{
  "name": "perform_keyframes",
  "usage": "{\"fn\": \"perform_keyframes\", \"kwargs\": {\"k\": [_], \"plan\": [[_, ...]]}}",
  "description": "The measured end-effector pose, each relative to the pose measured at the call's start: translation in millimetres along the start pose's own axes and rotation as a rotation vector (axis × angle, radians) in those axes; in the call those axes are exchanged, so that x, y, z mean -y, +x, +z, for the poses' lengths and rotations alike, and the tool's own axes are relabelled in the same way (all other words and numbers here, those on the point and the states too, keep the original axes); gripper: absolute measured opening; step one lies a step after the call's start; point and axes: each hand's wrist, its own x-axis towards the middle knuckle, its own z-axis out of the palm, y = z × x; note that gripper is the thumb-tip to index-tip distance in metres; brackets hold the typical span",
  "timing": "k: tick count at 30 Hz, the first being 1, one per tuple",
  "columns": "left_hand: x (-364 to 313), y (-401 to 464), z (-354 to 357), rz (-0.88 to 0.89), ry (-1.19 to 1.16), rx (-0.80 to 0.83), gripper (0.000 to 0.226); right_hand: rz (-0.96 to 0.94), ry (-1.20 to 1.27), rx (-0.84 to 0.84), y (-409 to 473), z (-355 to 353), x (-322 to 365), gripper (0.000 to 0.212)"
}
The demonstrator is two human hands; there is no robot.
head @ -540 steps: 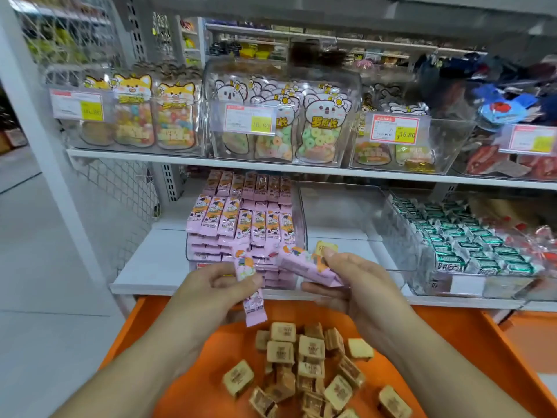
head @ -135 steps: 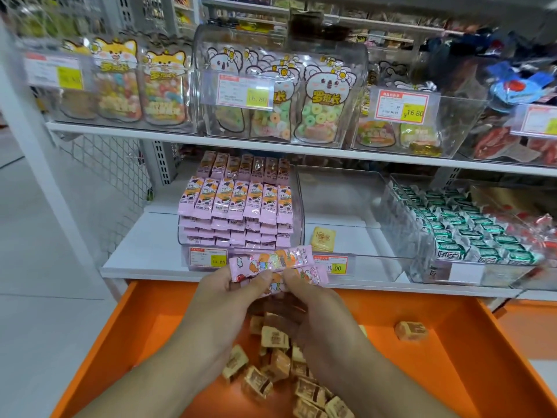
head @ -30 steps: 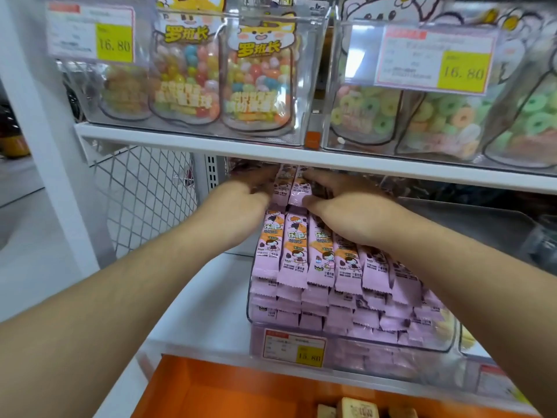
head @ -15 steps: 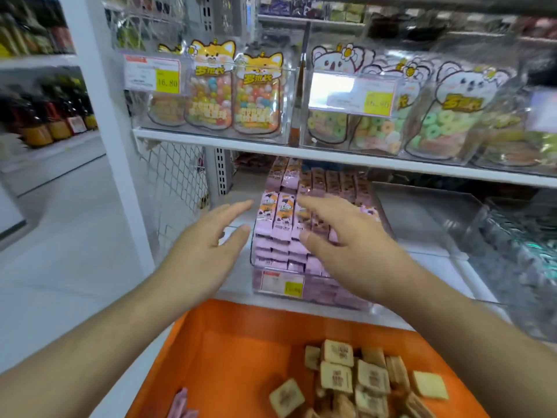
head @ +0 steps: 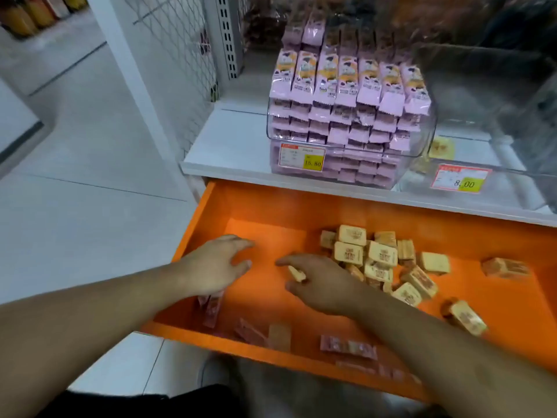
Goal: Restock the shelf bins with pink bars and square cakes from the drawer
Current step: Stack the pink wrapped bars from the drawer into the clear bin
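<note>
Two open hands (head: 217, 267) (head: 319, 285) over drawer (head: 271, 203), square cakes (head: 379, 254) right, pink bars (head: 348, 346) nearer

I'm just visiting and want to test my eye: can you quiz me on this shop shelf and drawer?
1. True or false: the pink bars fill their bin nearly to the top.
2. Which price tag is on the nearly empty bin? A) 16.80 B) 8.00 C) 5.50
3. What lies piled in the orange drawer, right of the right hand?

Key: 1. True. 2. B, the tag reads 8.00. 3. Square cakes; the left hand reaches in near loose pink bars.
</note>
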Motion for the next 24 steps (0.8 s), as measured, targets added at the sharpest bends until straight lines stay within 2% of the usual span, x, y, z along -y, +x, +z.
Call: {"fn": "perform_keyframes", "kwargs": {"k": [3, 7, 9, 12, 15, 19, 24], "plan": [[25.8, 22.8, 26.9, -0.006, 0.048, 0.157, 0.061, 0.000, -0.024, 0.179, 25.9, 31.2, -19.4, 0.054], [54.8, 51.9, 56.2, 0.005, 0.131, 0.253, 0.067, -0.100, -0.053, 0.380, 58.4, 76.0, -23.5, 0.047], [70.7, 63.8, 72.0, 0.007, 0.198, 0.315, 0.079, -0.157, -0.146, 0.477, 73.9, 99.7, -23.3, 0.046], [93.2, 76.4, 93.6, 0.000, 0.349, 0.441, 0.096, -0.286, -0.293, 0.555, 88.6, 117.9, -22.4, 0.062], [105.4, 80.3, 104.8, -0.006, 0.508, 0.511, 0.102, -0.359, -0.375, 0.579, 93.4, 125.0, -25.3, 0.072], [107.1, 77.3, 106.6, 0.008, 0.600, 0.492, 0.089, -0.391, -0.345, 0.515, 92.1, 125.0, -28.9, 0.073], [96.5, 74.0, 98.4, 0.095, 0.750, 0.434, 0.053, -0.347, -0.178, 0.445, 86.4, 118.5, -38.4, 0.076]]}}
